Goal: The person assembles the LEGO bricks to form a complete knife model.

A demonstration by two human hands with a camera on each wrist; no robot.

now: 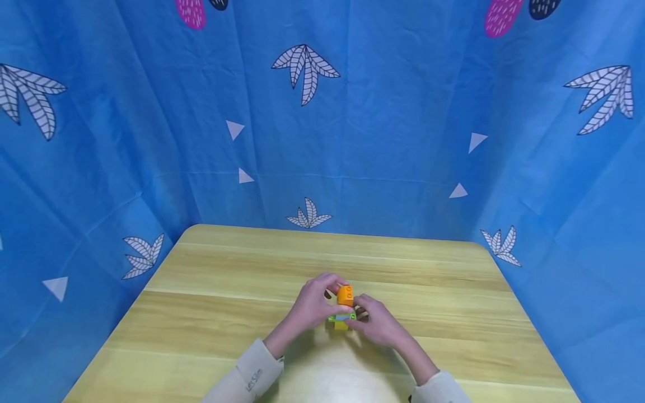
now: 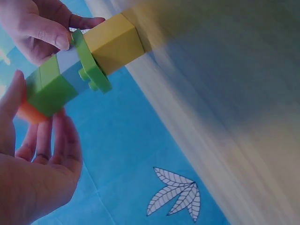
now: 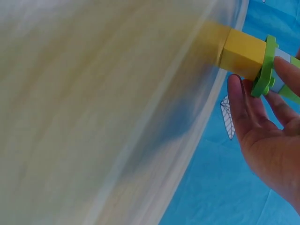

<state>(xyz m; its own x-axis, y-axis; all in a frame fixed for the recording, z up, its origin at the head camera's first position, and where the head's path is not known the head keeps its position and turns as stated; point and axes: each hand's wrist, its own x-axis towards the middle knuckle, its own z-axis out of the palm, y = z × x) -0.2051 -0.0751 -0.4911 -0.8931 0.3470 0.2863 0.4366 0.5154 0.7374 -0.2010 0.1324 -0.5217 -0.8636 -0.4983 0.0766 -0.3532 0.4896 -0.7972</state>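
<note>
A stack of toy building blocks stands upright on the table between my two hands. At its base is a yellow block, with a thin green plate on it. Above the plate come a light blue block, green blocks and, on top, an orange block. My left hand grips the top of the stack, thumb on one side and fingers on the other, around the orange block. Lower down, my right hand holds the stack, its thumb against the light blue block and its fingers beside the plate.
The wooden table stretches out around the stack to its rounded far corners. A blue patterned curtain hangs behind it and along both sides.
</note>
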